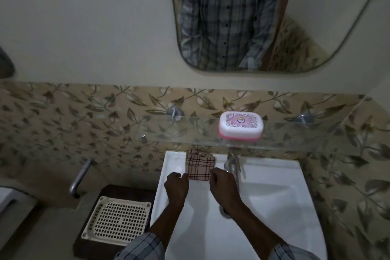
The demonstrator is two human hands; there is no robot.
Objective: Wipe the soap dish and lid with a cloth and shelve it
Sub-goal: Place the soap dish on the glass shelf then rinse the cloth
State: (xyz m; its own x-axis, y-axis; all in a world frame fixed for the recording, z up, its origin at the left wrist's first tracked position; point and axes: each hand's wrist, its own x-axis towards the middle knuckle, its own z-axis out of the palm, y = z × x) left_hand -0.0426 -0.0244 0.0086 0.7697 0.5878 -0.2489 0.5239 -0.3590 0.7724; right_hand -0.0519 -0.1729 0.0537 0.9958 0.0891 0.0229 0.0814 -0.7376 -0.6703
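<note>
Both hands are at the cloth (200, 165). It is folded and checked, and lies on the back ledge of the sink (274, 196), just left of the tap (233, 163).

- Left hand (176, 184): at the cloth's 8 o'clock corner, fingers bent down onto the edge.
- Right hand (222, 183): at the 4 o'clock corner, knuckles over the cloth.
- Seen from behind the knuckles, the fingertips are hidden. I cannot tell whether either hand pinches the cloth or only touches it.

Dish (241, 126): pink base with a white lid (240, 121) shut on it. It sits on the glass shelf (190, 133) above the tap, apart from both hands.

- Key relation: the dish lies at about 1 o'clock from the right hand, up and beyond it past the tap. From the left hand it is nearer 2 o'clock and farther off.
- The right hand is the closer one.
- The dish's long axis runs 9 to 3, along the shelf and square to the reach.

Judgement: a right-hand grasp across the short sides would suit, while the left keeps the cloth. The reach must clear the tap and the shelf's front edge. With the dish shelved and lidded, I cannot tell whether wiping is ahead or finished.
</note>
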